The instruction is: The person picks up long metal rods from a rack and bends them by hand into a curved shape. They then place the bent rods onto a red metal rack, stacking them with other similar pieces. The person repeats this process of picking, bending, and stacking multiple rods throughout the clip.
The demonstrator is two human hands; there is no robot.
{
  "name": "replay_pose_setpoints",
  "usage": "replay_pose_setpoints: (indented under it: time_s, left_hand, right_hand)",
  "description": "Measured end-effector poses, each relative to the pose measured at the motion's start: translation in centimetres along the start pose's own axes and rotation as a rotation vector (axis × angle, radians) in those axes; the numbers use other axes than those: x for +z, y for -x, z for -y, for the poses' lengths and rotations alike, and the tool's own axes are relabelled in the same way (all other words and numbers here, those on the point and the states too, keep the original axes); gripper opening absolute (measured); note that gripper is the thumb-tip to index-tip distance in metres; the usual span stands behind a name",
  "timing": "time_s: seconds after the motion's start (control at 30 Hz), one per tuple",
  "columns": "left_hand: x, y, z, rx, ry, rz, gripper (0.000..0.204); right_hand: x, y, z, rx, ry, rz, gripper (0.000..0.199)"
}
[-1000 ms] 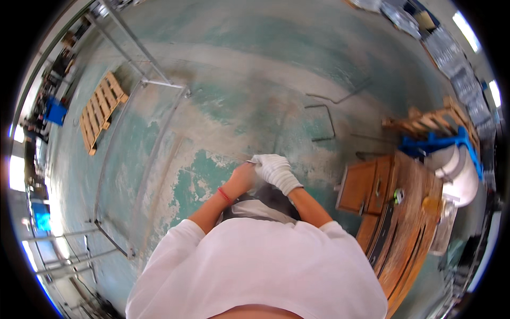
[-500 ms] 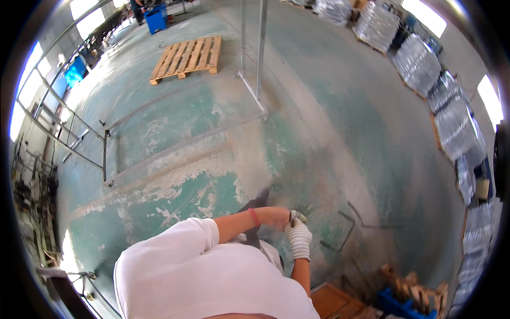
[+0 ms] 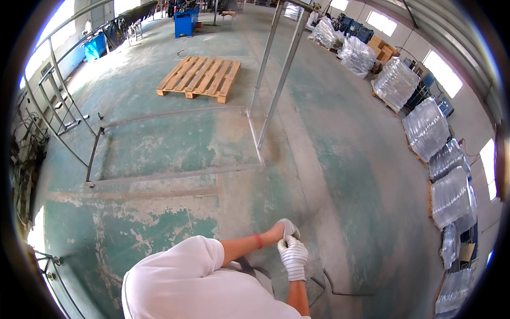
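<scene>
My left hand [image 3: 278, 232] is stretched out ahead of my body, a red band around its wrist. A white work glove [image 3: 288, 227] covers its front part, while the back of the hand near the wrist is bare. My right hand [image 3: 293, 257] wears a striped white glove and presses against the left one, its fingers closed on the edge of the left glove. How the left fingers lie inside is hidden. Beyond the right forearm, bent dark metal rods [image 3: 340, 292] lie on the floor.
A metal tube frame [image 3: 175, 173] stands on the worn green floor, its uprights [image 3: 281, 74] rising ahead. Behind it lies a wooden pallet [image 3: 201, 77]. Plastic-wrapped stacks [image 3: 425, 127] line the right wall. A blue cabinet [image 3: 184, 24] stands at the far end.
The left hand has gone further into its glove, which now covers more of it. My view has tilted up and shifted, bringing more of the hall into sight.
</scene>
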State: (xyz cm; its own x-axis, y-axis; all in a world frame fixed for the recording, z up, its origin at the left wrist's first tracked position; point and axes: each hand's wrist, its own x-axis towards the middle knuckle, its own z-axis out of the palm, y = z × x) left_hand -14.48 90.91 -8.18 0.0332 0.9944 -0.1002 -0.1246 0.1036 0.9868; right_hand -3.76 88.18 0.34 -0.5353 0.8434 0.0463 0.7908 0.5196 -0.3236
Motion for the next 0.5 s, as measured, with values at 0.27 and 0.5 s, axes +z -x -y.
replay_pose_setpoints:
  time_s: [0.27,0.5]
  left_hand:
    - [-5.4,-13.8,-0.6,-0.126,0.888,0.290,0.058]
    - [-6.7,-28.7,-5.8,0.178,1.320,0.323,0.051]
  right_hand:
    - [-1.1,-11.7,-0.1,-0.039,-0.114,0.080,0.021]
    - [-2.6,-24.2,-6.7,0.011,-0.251,0.001,0.020]
